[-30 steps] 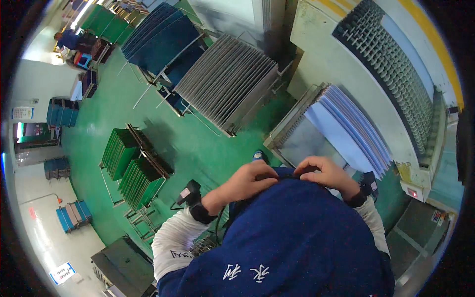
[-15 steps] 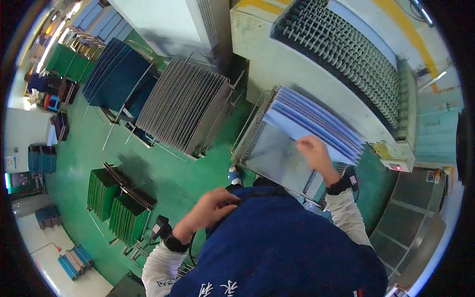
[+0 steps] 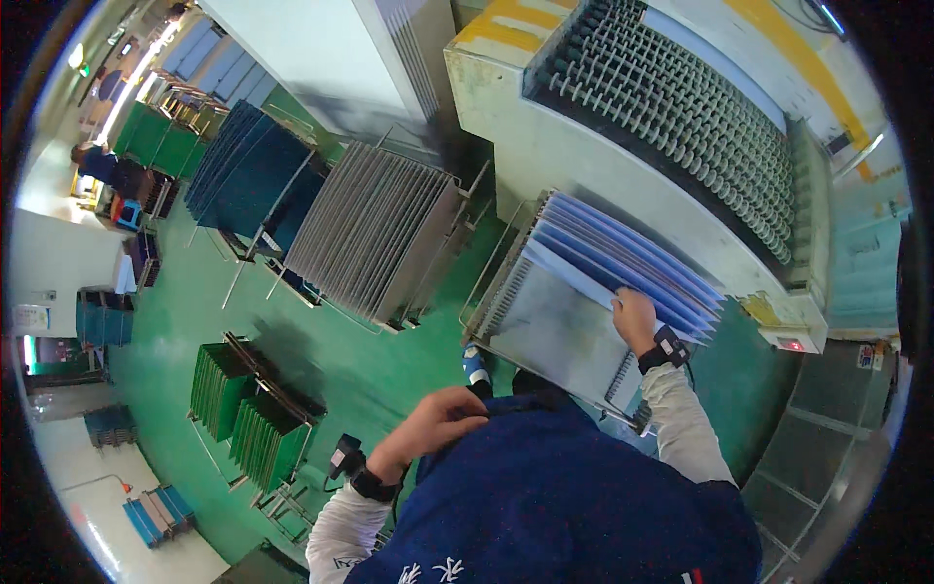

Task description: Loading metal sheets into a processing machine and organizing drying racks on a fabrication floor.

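Observation:
My right hand is closed on the upper edge of the nearest light-blue panel, toward its right end. That panel leans with several similar blue panels in a wire-slotted rack on the floor ahead of me. A grey, smudged base plate lies bare on the near side of the panels. In front of my dark blue apron, my left hand hovers with loosely bent fingers, holding nothing visible. The fingertips of my right hand are partly hidden.
Beyond the rack stands a pale machine with rows of rollers. Racks of grey-brown panels, dark blue panels and green boards stand on the green floor to the left. A person is far left.
My right hand has gone from an open pose over the rack to a grip on the front blue panel's edge. The whole view has shifted slightly; my left hand stays by the apron.

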A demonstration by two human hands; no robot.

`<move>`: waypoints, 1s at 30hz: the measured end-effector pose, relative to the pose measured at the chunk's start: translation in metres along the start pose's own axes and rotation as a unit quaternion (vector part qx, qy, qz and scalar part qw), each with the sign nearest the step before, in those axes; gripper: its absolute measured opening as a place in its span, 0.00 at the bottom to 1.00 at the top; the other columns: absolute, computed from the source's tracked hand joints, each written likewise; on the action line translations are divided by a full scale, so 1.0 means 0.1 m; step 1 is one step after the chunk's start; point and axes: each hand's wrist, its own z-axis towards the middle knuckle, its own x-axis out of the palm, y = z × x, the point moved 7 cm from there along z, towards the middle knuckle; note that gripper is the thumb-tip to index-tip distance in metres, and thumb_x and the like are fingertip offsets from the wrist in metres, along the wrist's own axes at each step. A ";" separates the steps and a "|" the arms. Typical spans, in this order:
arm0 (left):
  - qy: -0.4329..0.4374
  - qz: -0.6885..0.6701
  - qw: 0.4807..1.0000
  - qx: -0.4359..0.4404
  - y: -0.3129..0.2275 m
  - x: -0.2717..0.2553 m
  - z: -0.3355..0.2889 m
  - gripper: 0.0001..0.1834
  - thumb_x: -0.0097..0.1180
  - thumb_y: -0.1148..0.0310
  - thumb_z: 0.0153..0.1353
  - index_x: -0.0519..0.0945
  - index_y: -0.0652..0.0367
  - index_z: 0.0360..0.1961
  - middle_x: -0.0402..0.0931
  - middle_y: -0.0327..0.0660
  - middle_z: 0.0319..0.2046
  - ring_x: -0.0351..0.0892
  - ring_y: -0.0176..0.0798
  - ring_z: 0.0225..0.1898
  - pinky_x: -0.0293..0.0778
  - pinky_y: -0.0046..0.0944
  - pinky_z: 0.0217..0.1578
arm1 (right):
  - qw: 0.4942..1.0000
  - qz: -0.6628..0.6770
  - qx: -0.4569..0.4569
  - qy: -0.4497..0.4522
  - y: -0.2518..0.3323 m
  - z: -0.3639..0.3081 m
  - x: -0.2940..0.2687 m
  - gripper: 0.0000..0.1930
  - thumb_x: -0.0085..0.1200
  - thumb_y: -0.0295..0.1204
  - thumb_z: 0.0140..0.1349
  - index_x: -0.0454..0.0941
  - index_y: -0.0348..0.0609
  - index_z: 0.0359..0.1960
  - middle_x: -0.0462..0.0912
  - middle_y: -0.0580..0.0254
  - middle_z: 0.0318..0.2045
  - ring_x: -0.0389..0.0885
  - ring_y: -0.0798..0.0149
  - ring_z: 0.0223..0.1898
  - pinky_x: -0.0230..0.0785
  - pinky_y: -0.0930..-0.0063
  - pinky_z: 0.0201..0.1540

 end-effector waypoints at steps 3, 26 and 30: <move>-0.001 -0.070 0.997 -0.032 0.04 0.05 0.02 0.11 0.61 0.69 0.56 0.78 0.61 0.38 0.77 0.37 0.33 0.75 0.30 0.36 0.72 0.30 0.38 | 0.997 -0.061 0.003 0.054 -0.16 0.11 0.11 0.08 0.55 0.33 0.54 0.77 0.41 0.28 0.80 0.48 0.27 0.78 0.44 0.33 0.68 0.52 0.36; -0.105 -0.064 0.941 -0.314 2.51 -0.29 0.37 0.14 0.57 0.63 0.59 0.76 0.64 0.39 0.76 0.41 0.32 0.74 0.35 0.24 0.74 0.34 0.25 | 0.712 0.642 0.142 -0.245 -1.21 -0.01 -2.61 0.12 0.55 0.30 0.58 0.74 0.39 0.43 0.79 0.62 0.36 0.78 0.65 0.37 0.71 0.70 0.42; -0.114 -0.234 0.900 -0.350 2.87 -0.12 0.02 0.11 0.55 0.63 0.56 0.78 0.60 0.33 0.72 0.37 0.21 0.71 0.31 0.21 0.69 0.35 0.20 | 0.544 0.815 0.135 -0.145 -1.04 0.35 -2.34 0.11 0.57 0.27 0.56 0.73 0.43 0.41 0.78 0.63 0.35 0.76 0.62 0.40 0.70 0.64 0.45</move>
